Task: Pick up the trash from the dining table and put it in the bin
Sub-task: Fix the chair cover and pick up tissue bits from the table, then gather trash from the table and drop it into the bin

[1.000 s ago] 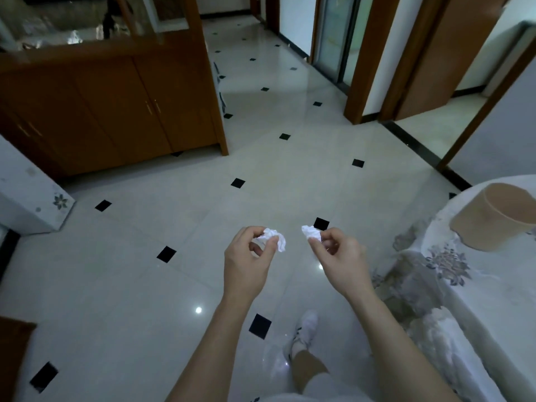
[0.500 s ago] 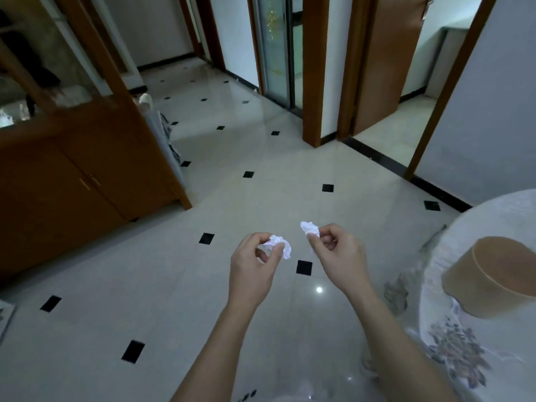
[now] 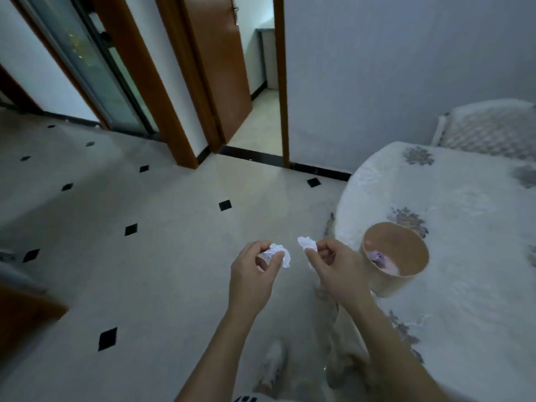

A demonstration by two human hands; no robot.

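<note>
Now the left hand pinches a crumpled white left wad and the right hand pinches the smaller right wad, both over glossy floor at 9 o'clock of the round tan bin on the floral-clothed tabletop. Since earlier, the bin has come closer.

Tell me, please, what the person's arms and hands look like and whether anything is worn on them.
The left forearm and right forearm are bare to the frame's lower edge; no sleeve shows. The left hand and right hand are ungloved, and no watch, bracelet or ring is visible in this dim light.
</note>
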